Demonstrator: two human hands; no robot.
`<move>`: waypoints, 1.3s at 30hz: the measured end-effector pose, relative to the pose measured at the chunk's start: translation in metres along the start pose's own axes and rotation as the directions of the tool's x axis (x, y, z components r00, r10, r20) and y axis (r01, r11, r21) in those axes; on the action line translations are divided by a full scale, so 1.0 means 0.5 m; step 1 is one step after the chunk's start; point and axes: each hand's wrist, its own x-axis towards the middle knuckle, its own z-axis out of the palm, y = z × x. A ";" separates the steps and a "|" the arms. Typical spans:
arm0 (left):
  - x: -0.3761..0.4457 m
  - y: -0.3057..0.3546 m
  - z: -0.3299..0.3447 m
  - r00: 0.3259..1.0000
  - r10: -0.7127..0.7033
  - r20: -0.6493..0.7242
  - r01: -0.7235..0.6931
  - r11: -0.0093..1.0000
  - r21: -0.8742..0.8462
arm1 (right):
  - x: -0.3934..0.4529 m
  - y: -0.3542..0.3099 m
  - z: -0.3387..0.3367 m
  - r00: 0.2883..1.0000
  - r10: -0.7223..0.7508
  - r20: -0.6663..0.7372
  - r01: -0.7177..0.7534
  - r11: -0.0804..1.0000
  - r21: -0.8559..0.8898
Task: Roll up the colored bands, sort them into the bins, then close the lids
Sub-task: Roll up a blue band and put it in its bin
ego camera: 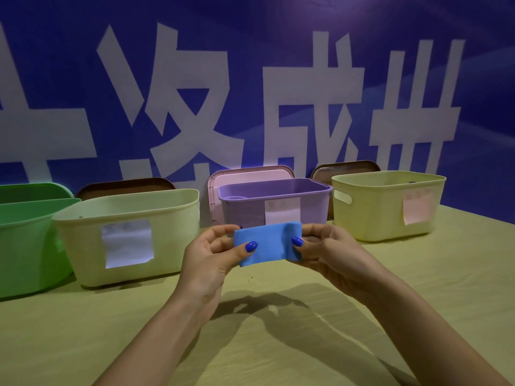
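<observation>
Fabric, soft and matte: the blue band [269, 242], a flat rectangular strip, is stretched between my hands above the desk [278, 344], just in front of the purple bin [274, 203]. My left hand [214, 253] pinches one end and my right hand [324, 246] pinches the other, thumbs pressed on its face, fingers curled behind. The smooth plastic bins stand open in a row: green bin [25, 240], pale yellow bin [131, 235], purple, and another yellow bin [387, 204], rounded at the corners, three with paper labels. A pink lid [248, 175] leans behind the purple one.
</observation>
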 end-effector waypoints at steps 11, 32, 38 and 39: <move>-0.016 0.025 0.009 0.995 0.016 0.102 -0.023 0.998 0.062 | -0.001 0.003 0.001 0.999 -0.019 0.027 0.018 0.999 0.042; -0.021 0.016 0.023 0.988 -0.010 0.156 0.026 0.995 -0.099 | 0.007 0.024 0.015 0.997 0.013 0.078 -0.011 1.000 -0.029; -0.034 0.015 0.035 0.986 -0.036 0.164 0.050 0.995 -0.082 | 0.014 0.035 0.019 0.998 0.011 0.067 -0.003 0.992 -0.123; -0.036 0.016 0.037 0.986 -0.039 0.162 0.052 0.995 -0.081 | 0.015 0.036 0.019 0.997 0.019 0.076 -0.009 0.992 -0.126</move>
